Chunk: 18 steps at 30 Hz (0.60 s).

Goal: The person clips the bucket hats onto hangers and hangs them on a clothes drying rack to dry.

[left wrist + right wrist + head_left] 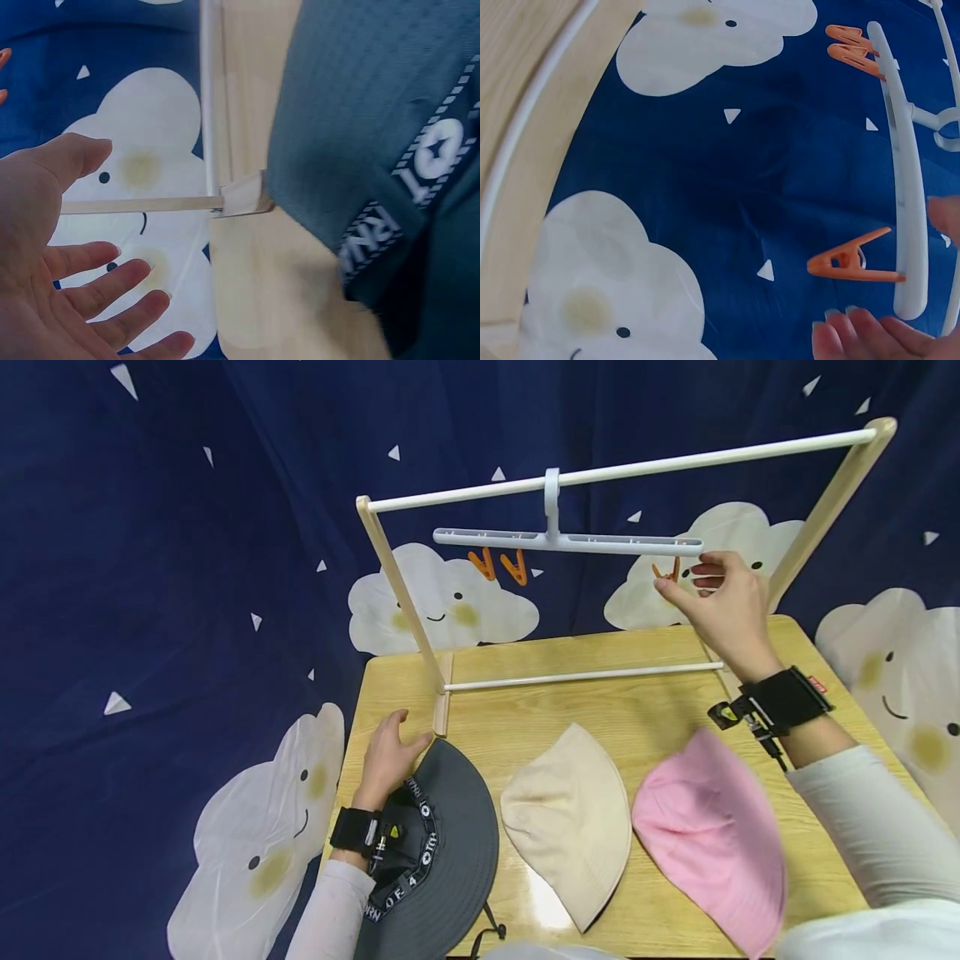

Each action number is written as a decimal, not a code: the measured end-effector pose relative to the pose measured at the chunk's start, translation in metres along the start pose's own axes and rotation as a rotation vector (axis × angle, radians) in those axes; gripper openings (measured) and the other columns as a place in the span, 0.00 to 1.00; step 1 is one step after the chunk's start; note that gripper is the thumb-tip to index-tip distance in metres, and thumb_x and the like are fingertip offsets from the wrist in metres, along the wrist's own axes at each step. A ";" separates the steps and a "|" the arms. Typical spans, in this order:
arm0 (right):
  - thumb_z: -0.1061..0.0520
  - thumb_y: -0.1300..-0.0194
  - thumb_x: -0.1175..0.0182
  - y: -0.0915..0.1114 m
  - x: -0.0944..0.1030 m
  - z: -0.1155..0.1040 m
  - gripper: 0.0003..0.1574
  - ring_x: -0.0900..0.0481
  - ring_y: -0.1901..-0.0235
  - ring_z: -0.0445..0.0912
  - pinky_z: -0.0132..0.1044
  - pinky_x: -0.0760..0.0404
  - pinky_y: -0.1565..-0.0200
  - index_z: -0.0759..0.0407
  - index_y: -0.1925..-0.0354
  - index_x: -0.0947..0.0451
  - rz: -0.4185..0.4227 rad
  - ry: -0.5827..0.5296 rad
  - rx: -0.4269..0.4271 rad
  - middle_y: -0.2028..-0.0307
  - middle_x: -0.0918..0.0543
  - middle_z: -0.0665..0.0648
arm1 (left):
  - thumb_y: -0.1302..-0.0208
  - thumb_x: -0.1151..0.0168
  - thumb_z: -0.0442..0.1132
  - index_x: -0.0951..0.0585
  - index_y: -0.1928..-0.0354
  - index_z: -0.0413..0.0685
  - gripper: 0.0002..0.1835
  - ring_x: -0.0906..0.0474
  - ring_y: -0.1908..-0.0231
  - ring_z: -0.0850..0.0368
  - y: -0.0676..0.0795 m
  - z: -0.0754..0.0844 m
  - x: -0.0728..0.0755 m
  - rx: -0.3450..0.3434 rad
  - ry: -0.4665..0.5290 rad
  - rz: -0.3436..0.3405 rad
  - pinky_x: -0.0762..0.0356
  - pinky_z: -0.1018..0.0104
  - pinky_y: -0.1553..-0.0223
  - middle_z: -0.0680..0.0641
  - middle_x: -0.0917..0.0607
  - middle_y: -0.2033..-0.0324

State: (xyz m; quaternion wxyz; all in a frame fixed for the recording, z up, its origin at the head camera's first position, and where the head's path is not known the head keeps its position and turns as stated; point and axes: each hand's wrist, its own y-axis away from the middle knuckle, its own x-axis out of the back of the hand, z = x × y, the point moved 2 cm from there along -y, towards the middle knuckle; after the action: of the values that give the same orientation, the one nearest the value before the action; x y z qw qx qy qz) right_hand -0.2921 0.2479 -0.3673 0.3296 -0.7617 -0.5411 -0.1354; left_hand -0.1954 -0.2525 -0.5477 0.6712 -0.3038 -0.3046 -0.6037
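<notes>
A pale-blue hanger [622, 545] hangs by its hook from a white rod, with orange clips under its bar. My right hand [729, 602] is at the hanger's right end, thumb and fingers spread apart beside a single orange clip [838, 264]. Nothing is gripped there; in the right wrist view the fingertips sit just below the bar's end. Over the upper left edge of a dark grey bucket hat [468, 835] is my left hand [386, 756]. Its fingers are loosely spread and hold nothing. The hat lies with its lettered inner band showing.
A cream hat [570, 818] and a pink hat [712, 835] lie on the wooden table [540, 710] right of the dark one. The rack's wooden posts and white upper rod [712, 462] stand behind them. Two more orange clips [514, 567] hang left of the hook.
</notes>
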 end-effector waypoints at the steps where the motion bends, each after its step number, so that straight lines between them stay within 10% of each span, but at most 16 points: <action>1: 0.35 0.40 0.26 0.001 -0.002 0.001 0.49 0.17 0.50 0.48 0.20 0.27 0.55 0.63 0.32 0.26 0.026 -0.010 -0.004 0.43 0.15 0.67 | 0.33 0.29 0.54 0.29 0.28 0.37 0.39 0.27 0.34 0.33 0.002 -0.002 -0.002 -0.002 -0.008 0.003 0.29 0.35 0.36 0.34 0.23 0.34; 12: 0.48 0.44 0.19 0.000 -0.033 0.014 0.37 0.19 0.50 0.43 0.35 0.21 0.42 0.60 0.42 0.22 0.314 -0.330 -0.001 0.50 0.17 0.49 | 0.33 0.29 0.55 0.28 0.29 0.35 0.41 0.23 0.39 0.34 0.022 -0.021 -0.023 -0.027 -0.028 0.044 0.24 0.39 0.41 0.32 0.21 0.37; 18: 0.54 0.44 0.20 0.004 -0.046 0.008 0.33 0.17 0.52 0.48 0.38 0.19 0.43 0.65 0.45 0.21 0.373 -0.360 -0.005 0.51 0.15 0.58 | 0.35 0.27 0.55 0.29 0.29 0.34 0.43 0.23 0.40 0.33 0.031 -0.026 -0.030 -0.024 -0.087 0.025 0.23 0.38 0.42 0.31 0.21 0.38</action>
State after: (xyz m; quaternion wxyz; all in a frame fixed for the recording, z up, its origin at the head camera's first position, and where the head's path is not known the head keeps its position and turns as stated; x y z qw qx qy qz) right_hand -0.3073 0.2182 -0.4007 0.2452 -0.8610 -0.4410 0.0642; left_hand -0.1664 -0.2512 -0.5890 0.6613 -0.3416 -0.3224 -0.5849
